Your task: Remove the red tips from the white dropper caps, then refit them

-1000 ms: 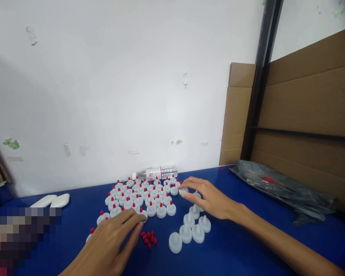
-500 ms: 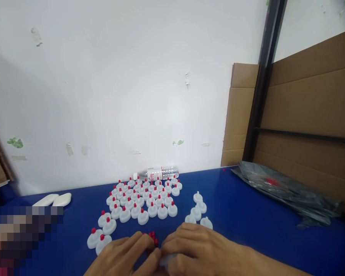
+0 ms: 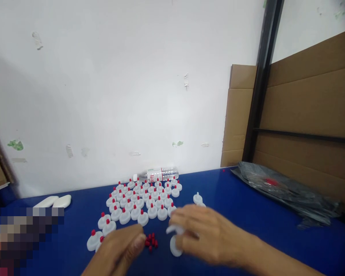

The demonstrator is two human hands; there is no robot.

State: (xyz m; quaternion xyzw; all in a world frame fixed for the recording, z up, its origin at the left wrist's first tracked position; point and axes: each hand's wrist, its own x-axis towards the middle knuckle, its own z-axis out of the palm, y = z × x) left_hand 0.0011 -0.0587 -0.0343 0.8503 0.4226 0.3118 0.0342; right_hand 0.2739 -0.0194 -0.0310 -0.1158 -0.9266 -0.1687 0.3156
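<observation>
My left hand (image 3: 119,247) is closed, thumb against curled fingers, beside a small pile of red tips (image 3: 152,241); whatever it may hold is hidden. To the right of the pile, my right hand (image 3: 209,235) has its fingers and thumb around a white spout cap (image 3: 176,230), which is blurred. Another white round cap (image 3: 176,247) shows at its thumb. Behind the right hand, a white cap without a red tip (image 3: 197,198) stands on the blue table (image 3: 241,214). Many white caps with red tips (image 3: 135,212) stand in a cluster beyond my hands.
A clear plastic bottle (image 3: 161,174) lies on its side against the white wall. Grey plastic bags (image 3: 284,191) lie at the right, near cardboard (image 3: 307,96) and a dark metal post (image 3: 260,88). Two white rounded objects (image 3: 61,201) are at the left.
My hands have moved apart, uncovering the red tips between them. My right hand has shifted right and away from me, now covering several of the untipped white caps.
</observation>
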